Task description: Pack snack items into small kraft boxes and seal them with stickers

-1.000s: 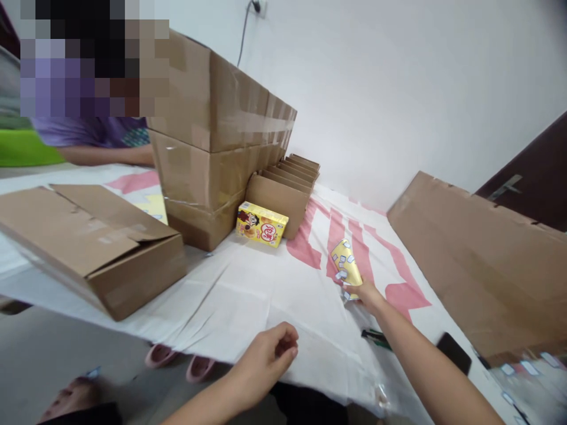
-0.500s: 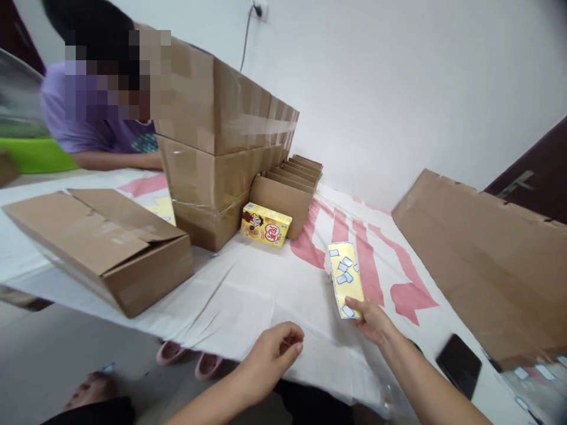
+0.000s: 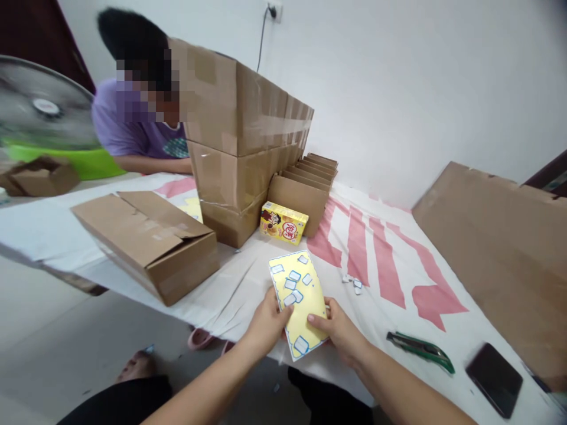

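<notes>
Left hand point(image 3: 267, 320) and right hand point(image 3: 344, 332), fingers gripping yellow card point(image 3: 306, 306); handling looks midway, card not yet set down, white bits point(image 3: 357, 287) loose at its 2 o'clock.

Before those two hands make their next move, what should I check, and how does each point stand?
1. Left hand gripping the flat yellow rectangular piece with white, blue-edged patches: ok.
2. Right hand gripping its opposite edge: ok.
3. Underside of the piece undamaged: cannot tell, it faces away.
4. Green-and-black box cutter clear of both hands: ok, it lies to the right of the right hand.
5. Flat brown cardboard carton, left of the hands, fully closed on top: not ok, a gap shows along a flap.
</notes>
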Action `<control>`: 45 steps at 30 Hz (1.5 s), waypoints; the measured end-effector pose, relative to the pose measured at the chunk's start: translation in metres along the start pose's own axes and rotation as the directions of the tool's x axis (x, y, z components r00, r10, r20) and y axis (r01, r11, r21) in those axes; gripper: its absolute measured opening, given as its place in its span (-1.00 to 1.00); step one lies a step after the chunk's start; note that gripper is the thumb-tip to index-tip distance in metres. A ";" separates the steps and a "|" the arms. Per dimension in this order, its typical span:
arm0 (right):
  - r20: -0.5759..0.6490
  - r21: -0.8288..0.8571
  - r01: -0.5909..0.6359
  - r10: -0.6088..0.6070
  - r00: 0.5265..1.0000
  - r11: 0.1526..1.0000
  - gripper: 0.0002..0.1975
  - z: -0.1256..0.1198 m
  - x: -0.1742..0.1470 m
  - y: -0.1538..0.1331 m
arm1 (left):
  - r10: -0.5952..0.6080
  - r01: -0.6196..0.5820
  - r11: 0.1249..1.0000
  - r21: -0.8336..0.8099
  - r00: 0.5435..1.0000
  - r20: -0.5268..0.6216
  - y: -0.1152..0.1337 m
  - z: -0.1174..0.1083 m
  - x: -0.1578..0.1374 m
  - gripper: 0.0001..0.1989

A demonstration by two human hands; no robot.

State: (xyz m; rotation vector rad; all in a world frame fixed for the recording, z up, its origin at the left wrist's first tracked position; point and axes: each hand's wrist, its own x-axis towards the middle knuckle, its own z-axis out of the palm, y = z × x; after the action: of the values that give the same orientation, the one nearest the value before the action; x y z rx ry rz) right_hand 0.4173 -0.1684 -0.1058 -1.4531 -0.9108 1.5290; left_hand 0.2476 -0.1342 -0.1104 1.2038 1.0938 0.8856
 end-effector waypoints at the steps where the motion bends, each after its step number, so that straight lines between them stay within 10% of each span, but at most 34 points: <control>1: 0.004 -0.043 0.017 -0.016 1.000 0.999 -0.31 -0.003 0.001 -0.001 | -0.002 0.006 0.995 0.102 0.999 -0.035 0.002 -0.003 0.000 -0.48; 9: 0.044 -0.497 0.007 0.017 0.999 0.868 -0.68 -0.035 0.007 0.005 | 0.040 0.012 0.840 0.543 0.996 -0.084 0.007 -0.021 0.009 -0.29; 15: -0.080 -0.889 0.160 -0.490 0.868 0.429 -0.63 -0.094 0.037 -0.022 | 0.027 0.018 0.828 0.560 0.997 -0.071 0.005 -0.029 0.013 -0.31; 18: -0.092 -0.922 0.124 -0.519 0.850 0.366 -0.38 -0.120 0.047 -0.033 | 0.051 0.010 0.817 0.577 0.995 -0.088 0.003 -0.028 0.014 -0.34; 34: -0.208 -0.802 0.167 -0.530 0.822 0.573 -0.77 -0.125 0.051 -0.028 | 0.141 -0.091 0.753 0.651 0.990 -0.024 -0.008 -0.022 0.019 -0.39; 45: 0.211 -0.502 0.361 -0.293 0.932 0.786 -0.84 -0.002 0.034 -0.012 | 0.123 -0.103 0.760 0.641 0.992 0.013 -0.008 -0.021 0.018 -0.36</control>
State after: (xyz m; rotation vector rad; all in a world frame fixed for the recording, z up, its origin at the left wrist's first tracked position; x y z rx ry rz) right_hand 0.4201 -0.1329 -0.1088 -1.4742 -1.6756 1.1530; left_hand 0.2316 -0.1128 -0.1220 1.8458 1.4223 0.6235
